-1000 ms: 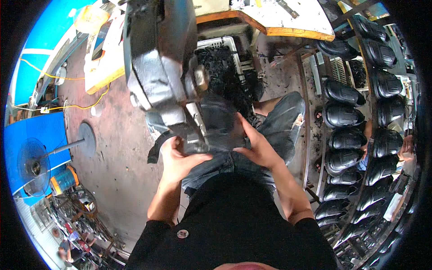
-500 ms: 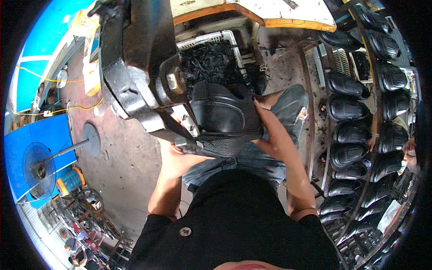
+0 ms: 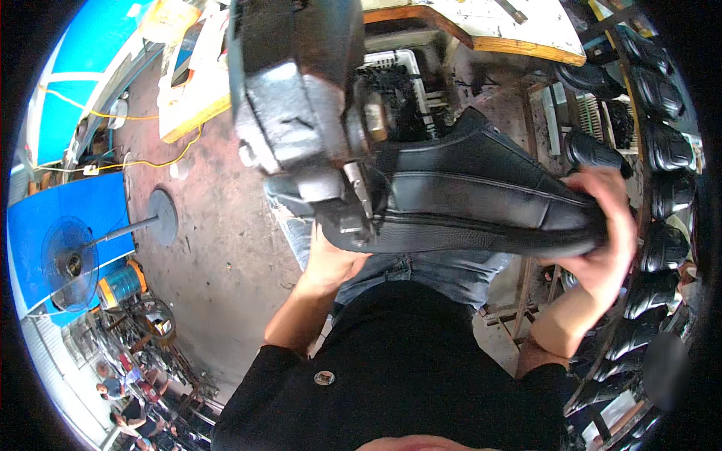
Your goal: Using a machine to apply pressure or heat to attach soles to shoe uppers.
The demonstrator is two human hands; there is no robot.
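A black leather shoe (image 3: 474,192) lies sideways across the space before me, its side facing up. My right hand (image 3: 602,233) is wrapped round its rounded right end, fingers on the far side and thumb on the near side, slightly blurred. At the shoe's left end my left hand (image 3: 335,259) grips the near edge, its fingers mostly hidden under the shoe and the machine. Over that left end stands the dark metal head of a machine (image 3: 289,113), whose small metal foot (image 3: 357,192) is against or just over the leather. I cannot tell whether it touches.
Behind the shoe, a white crate (image 3: 414,64) holds black scraps. A wood-edged white table (image 3: 519,30) is beyond it. Racks of black shoes (image 3: 665,195) line the right. A standing fan (image 3: 75,263) and a yellow cable (image 3: 169,161) are on the left.
The shoe has turned from end-on under the machine to lying lengthwise toward the right. My right hand has moved right with its end. The view has shifted, so the machine appears further right.
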